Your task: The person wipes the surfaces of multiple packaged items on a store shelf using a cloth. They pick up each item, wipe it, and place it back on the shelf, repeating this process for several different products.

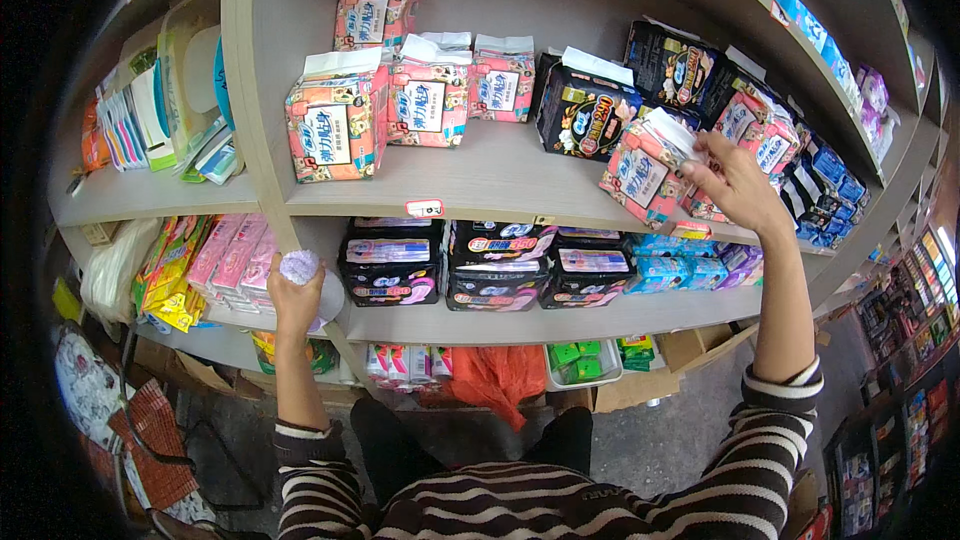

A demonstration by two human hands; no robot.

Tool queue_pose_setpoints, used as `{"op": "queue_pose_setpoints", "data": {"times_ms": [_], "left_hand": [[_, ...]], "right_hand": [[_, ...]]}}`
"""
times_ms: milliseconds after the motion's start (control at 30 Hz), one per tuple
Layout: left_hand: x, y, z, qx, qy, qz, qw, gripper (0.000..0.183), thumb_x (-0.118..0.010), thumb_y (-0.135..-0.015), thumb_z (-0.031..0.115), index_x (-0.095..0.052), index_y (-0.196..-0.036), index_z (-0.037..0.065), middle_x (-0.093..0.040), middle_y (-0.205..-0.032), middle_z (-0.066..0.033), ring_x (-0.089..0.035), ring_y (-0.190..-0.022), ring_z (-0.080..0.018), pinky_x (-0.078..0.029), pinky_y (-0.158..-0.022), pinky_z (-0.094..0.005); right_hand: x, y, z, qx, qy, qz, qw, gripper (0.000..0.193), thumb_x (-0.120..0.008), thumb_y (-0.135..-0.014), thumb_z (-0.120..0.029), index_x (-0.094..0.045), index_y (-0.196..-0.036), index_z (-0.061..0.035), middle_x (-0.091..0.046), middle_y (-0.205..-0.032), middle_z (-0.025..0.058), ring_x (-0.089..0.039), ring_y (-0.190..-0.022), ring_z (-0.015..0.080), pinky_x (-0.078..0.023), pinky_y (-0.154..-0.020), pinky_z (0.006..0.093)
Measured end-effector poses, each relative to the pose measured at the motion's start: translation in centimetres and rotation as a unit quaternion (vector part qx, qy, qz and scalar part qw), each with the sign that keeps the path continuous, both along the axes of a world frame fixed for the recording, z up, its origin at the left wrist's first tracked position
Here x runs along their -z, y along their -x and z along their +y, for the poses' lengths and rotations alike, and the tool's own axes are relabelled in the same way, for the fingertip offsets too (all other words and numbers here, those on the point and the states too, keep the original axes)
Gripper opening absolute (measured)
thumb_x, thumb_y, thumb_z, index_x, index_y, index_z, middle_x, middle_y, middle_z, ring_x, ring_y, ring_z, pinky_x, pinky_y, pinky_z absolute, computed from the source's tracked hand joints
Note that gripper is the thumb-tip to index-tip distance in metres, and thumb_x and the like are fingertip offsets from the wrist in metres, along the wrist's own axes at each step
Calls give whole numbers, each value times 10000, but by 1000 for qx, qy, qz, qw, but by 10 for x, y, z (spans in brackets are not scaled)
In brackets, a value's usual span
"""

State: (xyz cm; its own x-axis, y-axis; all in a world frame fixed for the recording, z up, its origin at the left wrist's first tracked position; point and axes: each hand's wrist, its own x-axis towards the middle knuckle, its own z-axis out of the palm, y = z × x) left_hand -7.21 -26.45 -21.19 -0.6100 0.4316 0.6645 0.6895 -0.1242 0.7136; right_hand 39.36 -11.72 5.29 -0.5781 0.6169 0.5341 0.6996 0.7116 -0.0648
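My left hand [296,292] is closed around a bunched lavender cloth [299,267], held in front of the lower shelf's left part. On the middle shelf, my right hand [738,185] has its fingers and thumb at the right edge of a pink pack [640,172], which looks like sanitary pads. That pack is tilted near the shelf's front edge, with a white flap on top. Behind my right hand stand more pink packs [765,135]. A black pack [585,115] is just left of the held one, and another black pack [672,68] is behind.
Several pink packs [335,125] stand in the left half of the middle shelf [480,175]. Below are black packs [390,265] and blue packs [675,265]. An upright divider [250,90] separates the left compartment. A red plastic bag [495,375] hangs low beside a white bin [552,380].
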Motion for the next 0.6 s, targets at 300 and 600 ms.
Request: {"op": "queue_pose_setpoints", "data": {"times_ms": [300,600], "left_hand": [[3,5,0,-24,19,16,999,374,-771,-649,108,-548,-913,-34,-633,-769,-169,-625,-696,-303,-485,-638,-359],[12,12,4,-13,18,-4,1000,426,-781,-632,137,-544,-940,-39,-631,-779,-191,-619,-713,-348,-488,-653,-382]], "right_hand": [[-31,39,13,50,167,-135,976,722,-789,-538,-177,-517,-1146,102,-621,-985,245,-606,-921,309,-443,-828,335],[-19,124,26,-196,106,-9,975,577,-708,-614,-68,-527,-1143,76,-616,-1021,190,-588,-938,239,-435,-861,317]]}}
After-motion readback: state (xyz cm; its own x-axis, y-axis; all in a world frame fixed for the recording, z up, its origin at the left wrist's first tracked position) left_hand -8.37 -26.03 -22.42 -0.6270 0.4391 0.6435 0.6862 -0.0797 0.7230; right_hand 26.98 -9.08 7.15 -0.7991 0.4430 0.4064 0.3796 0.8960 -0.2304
